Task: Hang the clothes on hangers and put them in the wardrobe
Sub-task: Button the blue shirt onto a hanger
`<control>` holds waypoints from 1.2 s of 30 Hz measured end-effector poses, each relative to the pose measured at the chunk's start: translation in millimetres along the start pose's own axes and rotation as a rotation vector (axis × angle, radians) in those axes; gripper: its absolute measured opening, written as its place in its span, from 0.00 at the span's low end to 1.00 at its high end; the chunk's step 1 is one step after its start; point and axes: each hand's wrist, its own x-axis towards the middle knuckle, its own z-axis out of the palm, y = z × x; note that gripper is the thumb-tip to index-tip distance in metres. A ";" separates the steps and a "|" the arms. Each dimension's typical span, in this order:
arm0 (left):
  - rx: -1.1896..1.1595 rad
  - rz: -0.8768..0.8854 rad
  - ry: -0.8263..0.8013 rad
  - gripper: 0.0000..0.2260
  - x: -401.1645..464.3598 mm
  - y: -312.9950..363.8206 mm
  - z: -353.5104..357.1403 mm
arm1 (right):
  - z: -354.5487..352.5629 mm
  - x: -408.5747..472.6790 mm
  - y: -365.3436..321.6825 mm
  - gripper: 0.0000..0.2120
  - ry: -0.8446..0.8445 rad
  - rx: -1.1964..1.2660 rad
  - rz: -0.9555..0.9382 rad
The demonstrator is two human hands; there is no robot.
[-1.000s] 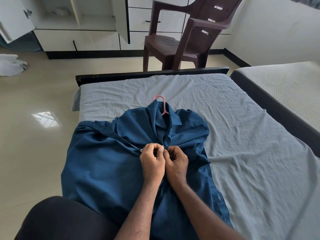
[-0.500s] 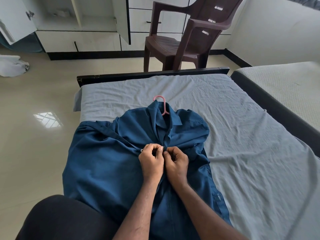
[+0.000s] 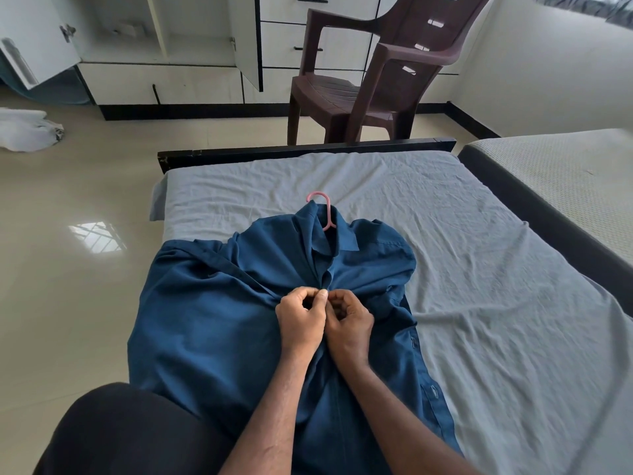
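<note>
Across the foreground, a bed with a wrinkled grey sheet and a black end board bears the work. Beyond it stand a moulded brown plastic chair with a slatted seat and a white wardrobe with black trim, one door open. Glossy beige floor tiles lie to the left, with a crumpled white cloth on them.

A dark blue shirt, smooth woven fabric with folds, lies front-up on the sheet, collar pointing away. A pink plastic hanger sits inside it; only the curved hook protrudes from the collar.

Both hands meet at the shirt's front placket, below the collar. The left hand has its fingers curled, pinching the left fabric edge. The right hand, touching it, has its fingers curled, pinching the right edge. The placket runs between the fingertips of both hands.
</note>
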 end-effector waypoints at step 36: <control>-0.030 0.088 0.023 0.04 0.1 -9.4 6.1 | 2.0 4.2 8.8 0.07 0.049 0.044 0.085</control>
